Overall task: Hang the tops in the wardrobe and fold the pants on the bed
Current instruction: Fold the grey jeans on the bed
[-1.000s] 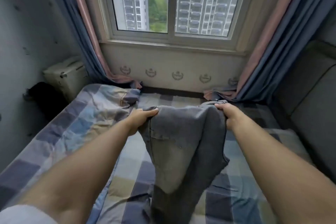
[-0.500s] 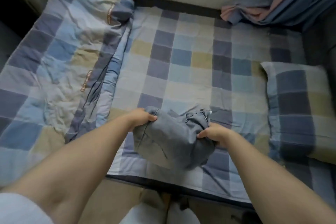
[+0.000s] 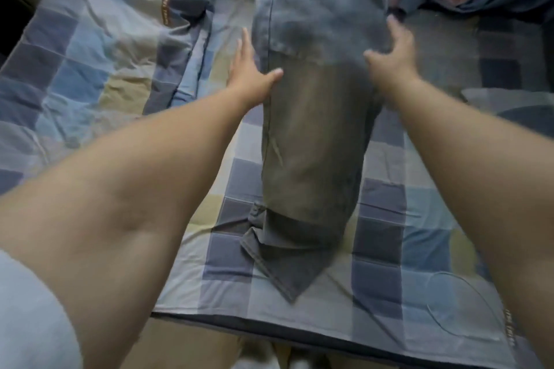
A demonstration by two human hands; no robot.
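Whereas half a second earlier I gripped the pants (image 3: 314,117) bunched, they now lay lengthwise on the bed (image 3: 377,263), left hand (image 3: 250,69) and right hand (image 3: 392,54) open, flattening them for folding.

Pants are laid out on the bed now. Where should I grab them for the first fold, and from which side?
Probably the near hem end of the pants, coming from the bed's near edge. They lie lengthwise away from the person, hems loose and closest. Left hand and right hand lie open at the far part.
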